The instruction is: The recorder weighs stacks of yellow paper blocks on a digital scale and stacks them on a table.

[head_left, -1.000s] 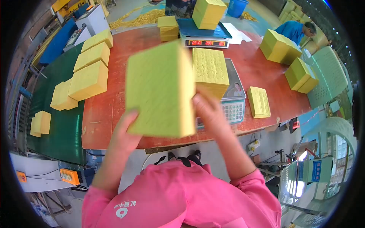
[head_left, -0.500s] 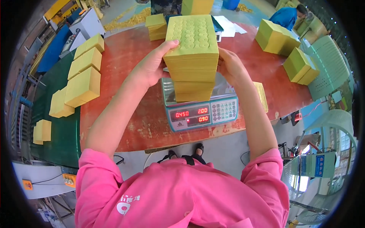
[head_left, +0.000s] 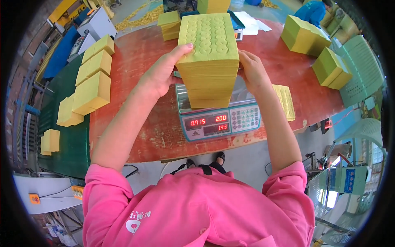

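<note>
A tall stack of yellow paper [head_left: 209, 82] stands on the pan of a digital weighing scale [head_left: 224, 124], its top sheet covered in rows of punched coin-like rings. My left hand [head_left: 161, 73] grips the stack's left side, the thumb resting on the top sheet's edge and the other fingers mostly hidden behind. On the opposite side my right hand [head_left: 254, 71] presses against the stack's upper right edge; its fingertips are partly hidden. Red digits glow on the scale's front panel beside a keypad.
Yellow paper blocks [head_left: 91, 94] line the red table's [head_left: 135, 57] left side and the green surface [head_left: 74, 144]. More blocks [head_left: 302, 35] stand at the far right. A thin yellow pad [head_left: 284, 103] lies beside my right forearm. A co-worker in blue [head_left: 308, 14] bends at the back right.
The stack's upper part has come down onto the lower part, and the seam between them no longer shows. The scale's reading has risen. Both hands keep their hold, and the view has shifted slightly.
</note>
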`<state>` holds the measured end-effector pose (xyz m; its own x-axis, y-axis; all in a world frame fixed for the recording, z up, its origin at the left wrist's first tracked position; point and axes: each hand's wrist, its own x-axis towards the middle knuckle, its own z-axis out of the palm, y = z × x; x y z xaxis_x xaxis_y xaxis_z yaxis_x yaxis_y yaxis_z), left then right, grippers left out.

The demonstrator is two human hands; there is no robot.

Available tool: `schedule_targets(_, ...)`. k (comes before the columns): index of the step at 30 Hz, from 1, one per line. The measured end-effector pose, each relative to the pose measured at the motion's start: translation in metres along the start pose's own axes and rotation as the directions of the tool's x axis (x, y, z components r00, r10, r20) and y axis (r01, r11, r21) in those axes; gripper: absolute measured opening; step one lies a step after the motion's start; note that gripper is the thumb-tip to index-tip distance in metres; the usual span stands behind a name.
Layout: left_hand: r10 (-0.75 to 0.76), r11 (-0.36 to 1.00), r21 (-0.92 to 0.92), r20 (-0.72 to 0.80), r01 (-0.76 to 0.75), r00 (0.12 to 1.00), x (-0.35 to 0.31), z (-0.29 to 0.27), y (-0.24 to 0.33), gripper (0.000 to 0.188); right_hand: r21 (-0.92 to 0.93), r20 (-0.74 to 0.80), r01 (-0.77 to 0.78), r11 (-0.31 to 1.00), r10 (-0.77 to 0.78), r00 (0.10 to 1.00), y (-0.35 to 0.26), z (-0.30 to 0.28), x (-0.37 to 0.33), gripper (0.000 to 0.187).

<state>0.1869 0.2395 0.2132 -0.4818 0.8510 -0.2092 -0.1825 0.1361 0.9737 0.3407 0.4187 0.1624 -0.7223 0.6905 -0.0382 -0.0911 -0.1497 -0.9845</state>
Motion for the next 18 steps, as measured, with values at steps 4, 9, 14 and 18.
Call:
schedule_targets(4, 0.014, 0.999, 0.038, 0.014, -0.015, 1.0, 0.001, -0.003, -0.003, 0.07, -0.118, -0.021, 0.065, 0.991, -0.067, 0.997, 0.007, -0.005, 0.006, 0.04)
schedule_targets(9, -0.002, 0.994, -0.109, 0.01, 0.003, 1.0, 0.018, -0.018, -0.02, 0.073, -0.216, -0.068, 0.082, 0.973, -0.099, 0.993, 0.024, -0.012, 0.005, 0.045)
schedule_targets(14, 0.168, 0.968, -0.148, -0.209, -0.201, 0.963, 0.075, -0.05, -0.1, 0.082, -0.024, -0.135, 0.177, 0.984, -0.179, 0.974, 0.058, -0.019, 0.02, 0.054)
schedule_targets(18, 0.321, 0.894, -0.301, -0.087, -0.332, 0.943, 0.073, 0.005, -0.106, 0.068, 0.216, -0.173, 0.066, 0.974, -0.028, 0.984, 0.064, 0.011, 0.028, 0.063)
